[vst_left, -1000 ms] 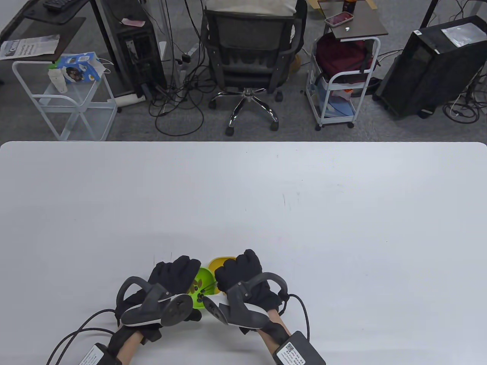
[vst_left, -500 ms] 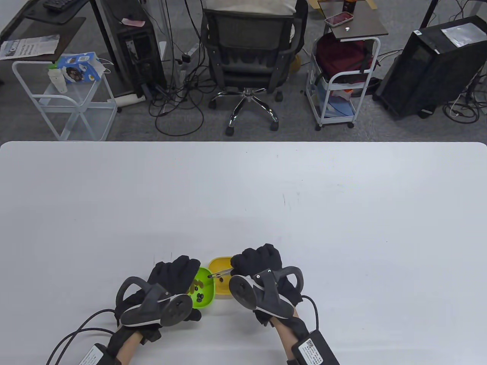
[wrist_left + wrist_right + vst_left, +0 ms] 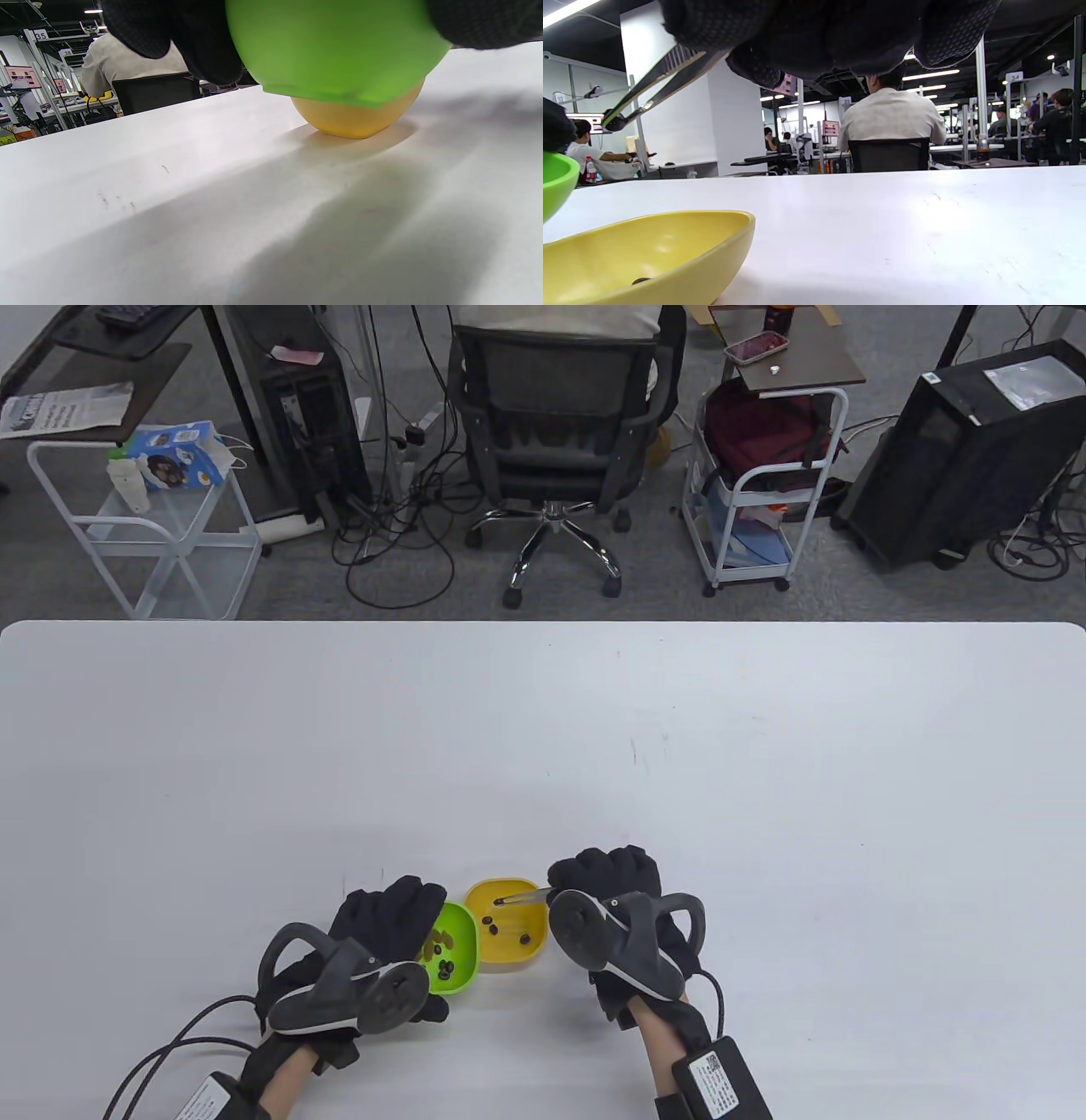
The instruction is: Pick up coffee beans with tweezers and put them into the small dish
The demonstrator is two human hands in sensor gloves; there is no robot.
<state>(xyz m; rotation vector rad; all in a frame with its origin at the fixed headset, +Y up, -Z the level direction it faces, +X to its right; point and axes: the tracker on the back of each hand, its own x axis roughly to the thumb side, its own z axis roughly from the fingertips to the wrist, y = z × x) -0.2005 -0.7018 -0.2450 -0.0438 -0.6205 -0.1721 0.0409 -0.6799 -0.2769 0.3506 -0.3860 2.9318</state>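
Note:
My left hand [image 3: 392, 913] grips the green dish [image 3: 458, 950], which holds several coffee beans [image 3: 443, 960]. In the left wrist view my fingers [image 3: 203, 42] hold the green dish [image 3: 335, 46] tilted up off the table. The yellow dish [image 3: 509, 954] stands right of it with a few beans [image 3: 524, 937] inside. My right hand [image 3: 604, 875] pinches metal tweezers [image 3: 519, 897], their tips over the yellow dish. In the right wrist view the tweezers [image 3: 653, 87] clamp a dark bean [image 3: 616, 122] above the yellow dish [image 3: 670, 250].
The white table [image 3: 679, 746] stretches far beyond the dishes. Past its far edge stand an office chair [image 3: 556, 415], two white carts [image 3: 764, 483] and computer towers [image 3: 959, 449]. Glove cables [image 3: 170, 1052] trail off the near edge.
My right hand has swung right from over the green dish, bringing the tweezers over the yellow dish. My left hand and the green dish have stayed put.

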